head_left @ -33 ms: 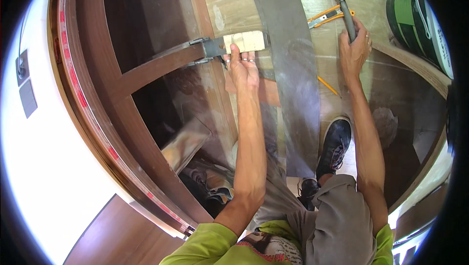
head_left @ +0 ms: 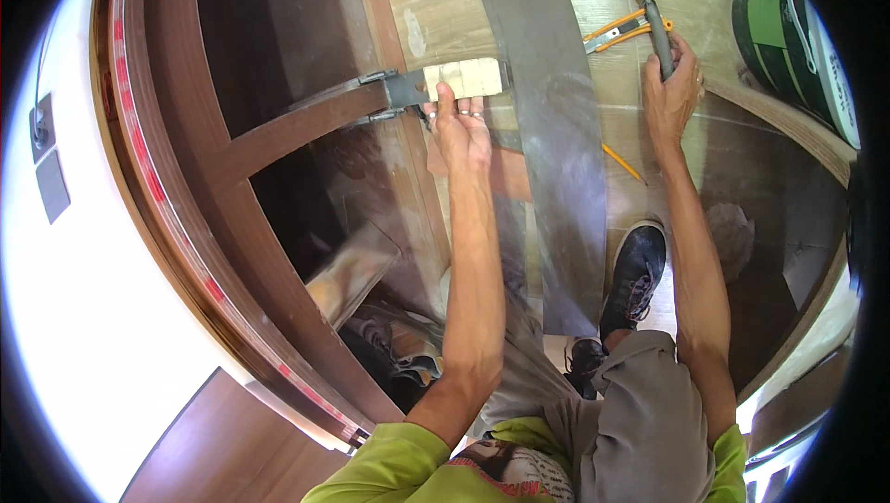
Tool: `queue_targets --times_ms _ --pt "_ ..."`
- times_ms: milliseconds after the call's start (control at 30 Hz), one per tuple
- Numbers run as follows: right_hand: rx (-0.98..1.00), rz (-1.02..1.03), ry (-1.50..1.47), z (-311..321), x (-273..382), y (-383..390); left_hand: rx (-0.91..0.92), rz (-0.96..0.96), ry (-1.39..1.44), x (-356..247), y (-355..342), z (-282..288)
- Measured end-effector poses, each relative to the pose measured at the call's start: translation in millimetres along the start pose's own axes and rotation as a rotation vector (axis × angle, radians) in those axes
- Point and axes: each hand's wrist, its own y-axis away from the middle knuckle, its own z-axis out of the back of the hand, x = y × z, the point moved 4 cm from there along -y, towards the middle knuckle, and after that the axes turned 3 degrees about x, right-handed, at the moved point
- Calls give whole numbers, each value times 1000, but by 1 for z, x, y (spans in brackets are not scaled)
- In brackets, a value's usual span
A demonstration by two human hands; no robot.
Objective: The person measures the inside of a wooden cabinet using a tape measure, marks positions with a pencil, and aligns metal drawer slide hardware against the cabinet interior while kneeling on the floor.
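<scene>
My left hand (head_left: 459, 132) is closed on a pale cream block (head_left: 464, 78), thumb over its near edge and fingertips showing below. The block meets a dark grey end piece (head_left: 405, 90) on the cabinet's brown crossbar (head_left: 306, 132), with dark hinge-like fittings (head_left: 378, 77) on both sides. At the right, my right hand (head_left: 675, 95) grips a dark grey, rod-shaped tool handle (head_left: 660, 38) with a small metal end; its exact kind is unclear. Beside that handle lies an orange-edged utility knife (head_left: 614, 32), partly behind it.
A long grey board (head_left: 565, 160) runs between my hands. An orange pencil (head_left: 623, 163) lies to its right. At the far right stands a green and black bucket (head_left: 783, 44), near a curved wooden edge (head_left: 788, 118). My dark shoe (head_left: 638, 267) is on the floor below.
</scene>
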Motion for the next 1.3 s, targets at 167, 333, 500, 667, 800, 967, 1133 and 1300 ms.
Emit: queue_targets --times_ms 167,333,500,667,800,967,1133,1300 --pt "-10 9 -38 4 -4 3 18 15 -1 1 3 -6" --pt "63 -68 -264 19 13 16 17 6 -19 -1 1 -3" --pt "245 -307 -750 -4 55 67 10 10 -13 1 -1 -3" --pt "565 -479 -907 -38 98 148 65 7 13 2 -5 1" --pt "628 -537 -1021 -18 113 135 56 8 10 1 -1 -3" --pt "622 -456 -864 20 119 88 57 5 9 1 -2 0" --pt "636 -407 -778 55 129 81 24 54 53 1 1 -3" --pt "649 -492 -758 69 130 104 58 45 77 3 1 -3"
